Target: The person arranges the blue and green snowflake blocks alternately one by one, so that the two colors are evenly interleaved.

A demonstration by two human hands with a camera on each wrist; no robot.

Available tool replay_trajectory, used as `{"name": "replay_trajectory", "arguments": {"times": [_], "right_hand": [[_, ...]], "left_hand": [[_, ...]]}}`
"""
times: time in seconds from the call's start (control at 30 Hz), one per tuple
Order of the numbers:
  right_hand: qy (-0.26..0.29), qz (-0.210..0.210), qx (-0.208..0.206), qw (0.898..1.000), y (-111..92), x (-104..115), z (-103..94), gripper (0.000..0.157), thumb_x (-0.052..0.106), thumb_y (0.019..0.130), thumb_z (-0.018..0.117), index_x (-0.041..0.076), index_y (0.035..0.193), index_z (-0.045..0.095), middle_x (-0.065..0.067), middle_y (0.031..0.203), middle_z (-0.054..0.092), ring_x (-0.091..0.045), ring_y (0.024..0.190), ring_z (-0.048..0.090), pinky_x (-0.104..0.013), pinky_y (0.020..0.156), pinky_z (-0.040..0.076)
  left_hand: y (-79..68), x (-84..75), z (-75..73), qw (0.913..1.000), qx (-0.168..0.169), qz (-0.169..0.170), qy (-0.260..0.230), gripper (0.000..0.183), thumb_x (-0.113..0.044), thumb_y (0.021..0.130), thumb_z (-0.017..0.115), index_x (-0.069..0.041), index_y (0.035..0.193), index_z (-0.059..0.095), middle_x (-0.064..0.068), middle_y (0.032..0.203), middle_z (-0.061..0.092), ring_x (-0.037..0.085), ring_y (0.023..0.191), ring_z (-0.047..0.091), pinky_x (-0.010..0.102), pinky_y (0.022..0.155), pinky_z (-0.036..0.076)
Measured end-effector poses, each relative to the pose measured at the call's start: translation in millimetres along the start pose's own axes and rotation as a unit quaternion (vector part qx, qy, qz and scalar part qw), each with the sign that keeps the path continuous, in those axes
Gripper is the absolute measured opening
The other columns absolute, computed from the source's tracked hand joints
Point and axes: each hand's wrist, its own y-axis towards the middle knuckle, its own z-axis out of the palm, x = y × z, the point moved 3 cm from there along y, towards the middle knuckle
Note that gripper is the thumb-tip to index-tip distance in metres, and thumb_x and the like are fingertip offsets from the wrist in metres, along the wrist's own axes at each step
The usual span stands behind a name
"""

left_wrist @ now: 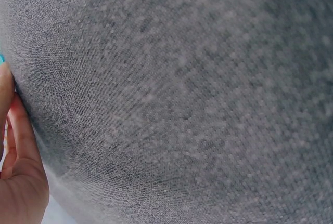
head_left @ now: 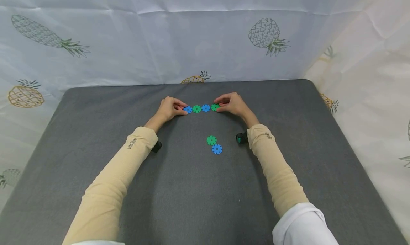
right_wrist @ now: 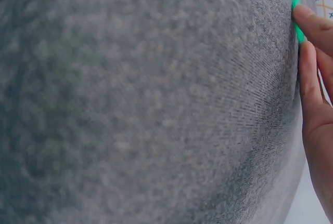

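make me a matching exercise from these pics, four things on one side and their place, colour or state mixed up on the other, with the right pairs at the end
Column one
1. left hand
2. right hand
3. tabletop
4. separate two-disc pair

Column two
A. dark grey
B. at the green end disc of the four-disc row
C. on the dark surface, touched by neither hand
D. at the blue end disc of the four-disc row

Right pairs
1-D
2-B
3-A
4-C
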Motion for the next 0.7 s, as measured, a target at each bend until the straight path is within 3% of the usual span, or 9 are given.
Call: {"name": "replay_trajectory", "arguments": {"times": [0.7], "right_hand": [[-0.039,0.004,-0.005,0.999,1.3,1.5,-1.3,0.028,0.0,0.081,0.076,-0.002,0.108,0.07,-0.018,0.109,0.068,-0.027,0.097,0.064,-0.032,0.084,0.051]], "left_hand": [[0.5,0.0,-0.3,1.0,0.003,-0.006,-0.006,0.029,-0.009,0.081,0.078,0.002,0.108,0.072,0.015,0.088,0.071,0.006,0.066,0.056,0.02,0.062,0.043]]}}
